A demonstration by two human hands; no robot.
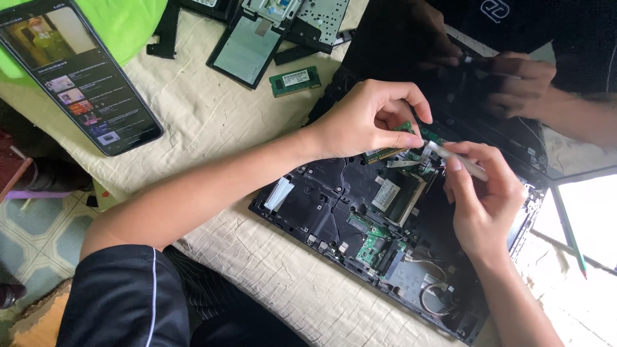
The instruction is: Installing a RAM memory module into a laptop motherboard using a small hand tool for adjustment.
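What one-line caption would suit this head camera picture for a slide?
Left hand pinches a green memory card while right hand holds a thin tool over an opened laptop.

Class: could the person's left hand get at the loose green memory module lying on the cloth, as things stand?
Probably yes: the memory module lies uncovered on the cloth, just beyond the left hand, though its fingers pinch a small green part.

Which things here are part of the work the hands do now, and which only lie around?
In use:
- left hand, pinching a small green board
- right hand, holding a pale thin tool
- opened laptop base

Lying about:
- phone with lit screen
- loose memory module
- removed cover panel
- cloth-covered table
- another person's hand, far side
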